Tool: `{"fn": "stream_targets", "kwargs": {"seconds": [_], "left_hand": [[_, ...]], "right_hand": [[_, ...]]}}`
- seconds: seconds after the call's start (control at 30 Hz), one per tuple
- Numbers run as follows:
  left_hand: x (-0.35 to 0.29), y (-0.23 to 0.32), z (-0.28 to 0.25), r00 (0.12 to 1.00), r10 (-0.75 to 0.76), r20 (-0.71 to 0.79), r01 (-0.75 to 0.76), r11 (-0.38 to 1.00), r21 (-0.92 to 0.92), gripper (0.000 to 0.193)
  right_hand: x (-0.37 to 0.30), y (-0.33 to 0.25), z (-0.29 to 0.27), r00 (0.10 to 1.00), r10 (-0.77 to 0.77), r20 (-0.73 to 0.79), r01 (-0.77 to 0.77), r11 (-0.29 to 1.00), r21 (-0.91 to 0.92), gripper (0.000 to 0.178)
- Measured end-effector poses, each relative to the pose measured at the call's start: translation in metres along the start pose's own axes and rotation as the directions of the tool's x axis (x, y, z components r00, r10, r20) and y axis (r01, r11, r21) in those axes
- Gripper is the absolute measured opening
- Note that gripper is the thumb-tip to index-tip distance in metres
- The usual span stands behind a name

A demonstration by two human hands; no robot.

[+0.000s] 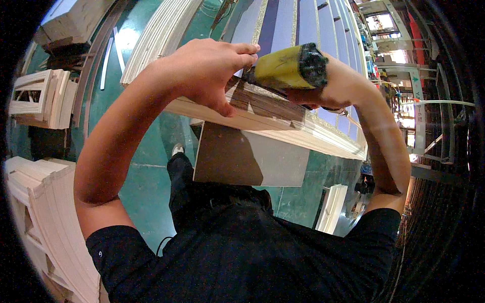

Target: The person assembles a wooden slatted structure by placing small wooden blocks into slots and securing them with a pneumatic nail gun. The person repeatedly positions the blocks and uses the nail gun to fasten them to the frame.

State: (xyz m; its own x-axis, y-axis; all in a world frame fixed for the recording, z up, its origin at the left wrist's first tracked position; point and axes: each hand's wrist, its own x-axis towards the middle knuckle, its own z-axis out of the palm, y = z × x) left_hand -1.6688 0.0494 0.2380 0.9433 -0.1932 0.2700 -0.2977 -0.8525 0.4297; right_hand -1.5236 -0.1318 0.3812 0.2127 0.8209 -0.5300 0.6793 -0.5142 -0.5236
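Note:
My right hand (339, 85) is wrapped round the handle of a yellow and black nail gun (283, 69), whose narrow end points left. Just left of that end is my left hand (209, 68), fingers stretched out and thumb spread down, over the edge of the wooden work. No object shows in it, though its palm side is partly hidden. Beneath both hands lies a brown wooden piece (268, 107) on a stack of pale boards (323, 140). Beyond it run long lavender panels (309, 33) split by speckled strips.
A grey-brown board (283, 156) sits below the stack, close to my body. Ribbed pale mouldings (161, 38) lie at the far left. Wooden frames (38, 202) stand along the left side over a green floor (146, 174). A white hose (444, 102) crosses the right side.

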Motion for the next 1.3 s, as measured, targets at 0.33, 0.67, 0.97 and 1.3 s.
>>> {"fn": "stream_targets", "kwargs": {"seconds": [0.33, 0.67, 0.97, 1.3], "left_hand": [[0.001, 0.001, -0.003, 1.000, -0.013, 0.017, 0.013, 1.000, 0.000, 0.100], [0.007, -0.001, -0.010, 0.969, -0.249, -0.004, 0.238, 0.929, -0.284, 0.077], [0.070, 0.030, -0.003, 0.816, -0.562, 0.136, 0.533, 0.823, 0.197, 0.062], [0.101, 0.022, 0.034, 0.628, -0.776, -0.061, 0.684, 0.513, 0.518, 0.082]], "right_hand": [[-0.004, 0.016, 0.002, 0.982, 0.176, 0.066, -0.177, 0.984, 0.007, 0.047], [-0.107, 0.053, 0.063, 0.933, -0.144, 0.331, 0.185, 0.978, -0.098, 0.040], [-0.201, 0.194, 0.261, 0.936, 0.317, 0.153, -0.313, 0.948, -0.047, 0.033], [-0.325, 0.380, 0.501, 0.841, 0.527, 0.120, -0.531, 0.763, 0.369, 0.036]]}}
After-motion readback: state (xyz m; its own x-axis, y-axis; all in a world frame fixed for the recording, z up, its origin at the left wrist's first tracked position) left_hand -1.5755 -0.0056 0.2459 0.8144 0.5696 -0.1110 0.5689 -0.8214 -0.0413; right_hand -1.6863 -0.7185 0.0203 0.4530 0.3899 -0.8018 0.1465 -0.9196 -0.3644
